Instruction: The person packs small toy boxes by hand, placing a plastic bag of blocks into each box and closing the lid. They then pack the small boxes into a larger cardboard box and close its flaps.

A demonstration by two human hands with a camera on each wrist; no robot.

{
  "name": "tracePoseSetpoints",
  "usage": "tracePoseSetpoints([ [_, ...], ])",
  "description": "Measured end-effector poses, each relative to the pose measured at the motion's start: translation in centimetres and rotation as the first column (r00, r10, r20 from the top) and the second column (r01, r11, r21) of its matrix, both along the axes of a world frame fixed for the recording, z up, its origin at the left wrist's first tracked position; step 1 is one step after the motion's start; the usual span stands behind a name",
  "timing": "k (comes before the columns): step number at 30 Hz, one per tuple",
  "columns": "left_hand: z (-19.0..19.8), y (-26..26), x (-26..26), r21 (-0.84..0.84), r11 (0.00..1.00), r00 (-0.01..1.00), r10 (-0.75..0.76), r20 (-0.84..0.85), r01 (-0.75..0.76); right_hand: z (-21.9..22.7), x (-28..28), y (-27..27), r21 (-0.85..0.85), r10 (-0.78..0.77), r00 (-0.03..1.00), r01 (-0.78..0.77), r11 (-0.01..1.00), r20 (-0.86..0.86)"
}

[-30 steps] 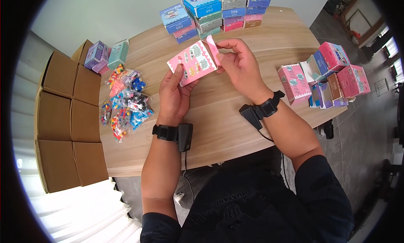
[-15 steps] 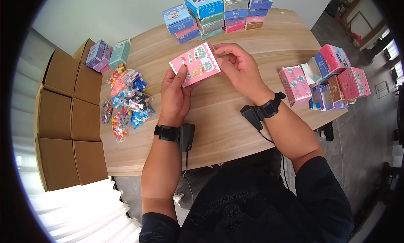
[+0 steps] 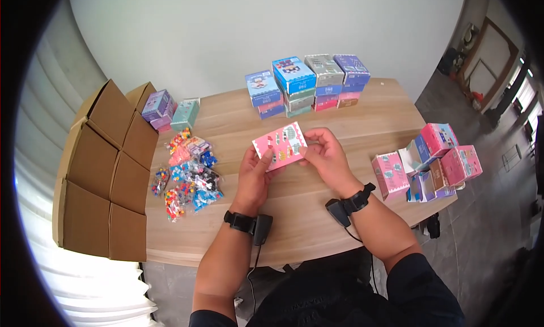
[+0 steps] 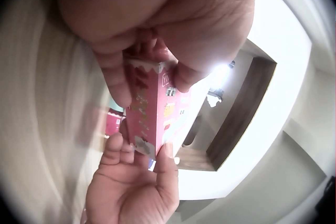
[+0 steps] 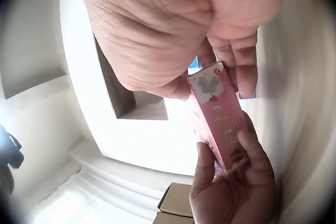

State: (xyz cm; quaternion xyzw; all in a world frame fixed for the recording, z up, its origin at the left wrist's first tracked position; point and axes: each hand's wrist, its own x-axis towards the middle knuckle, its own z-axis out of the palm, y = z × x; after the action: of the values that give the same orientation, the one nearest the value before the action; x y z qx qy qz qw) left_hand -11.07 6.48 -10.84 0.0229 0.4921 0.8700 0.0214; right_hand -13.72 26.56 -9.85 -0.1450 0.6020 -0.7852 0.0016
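Observation:
A pink printed cardboard box [image 3: 280, 147] with a scalloped white edge is held up over the middle of the table. My left hand [image 3: 253, 177] grips its left end, thumb across the printed face and fingers beneath. At the other end my right hand [image 3: 327, 161] pinches the corner between thumb and fingers. The left wrist view shows the narrow side of the box [image 4: 144, 111] between both hands. In the right wrist view the end near the right hand appears closed, and the box [image 5: 220, 113] slants down to the left hand.
Bags of colourful small bricks [image 3: 190, 174] lie at the left, beside brown cartons [image 3: 88, 205]. Purple [image 3: 157, 107] and teal [image 3: 185, 114] boxes stand behind them. Stacked boxes [image 3: 293, 77] line the back. At right are more boxes, some opened, including a pink one [image 3: 391, 174].
The pink flap that stood out at the box's right end is folded in. The head view has tilted up, so everything sits lower in it; both hands keep hold of the box.

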Motion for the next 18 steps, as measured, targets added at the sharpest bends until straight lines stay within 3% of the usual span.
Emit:
tracePoseSetpoints([
  [10, -0.10, -0.30, 0.01, -0.041, 0.999, 0.999, 0.008, 0.031, -0.007, -0.13, -0.43, 0.65, -0.037, 0.064, 0.987, -0.059, 0.998, 0.149],
  [16, -0.36, -0.29, -0.06, -0.003, 1.000, 0.998, 0.014, 0.062, -0.014, -0.34, -0.80, 0.89, -0.140, 0.013, 0.979, 0.016, 0.990, 0.202],
  [18, -0.69, -0.10, -0.20, -0.020, 0.995, 0.991, 0.096, 0.093, -0.094, -0.25, -0.88, 0.94, -0.125, -0.032, 0.975, 0.061, 0.990, 0.222],
])
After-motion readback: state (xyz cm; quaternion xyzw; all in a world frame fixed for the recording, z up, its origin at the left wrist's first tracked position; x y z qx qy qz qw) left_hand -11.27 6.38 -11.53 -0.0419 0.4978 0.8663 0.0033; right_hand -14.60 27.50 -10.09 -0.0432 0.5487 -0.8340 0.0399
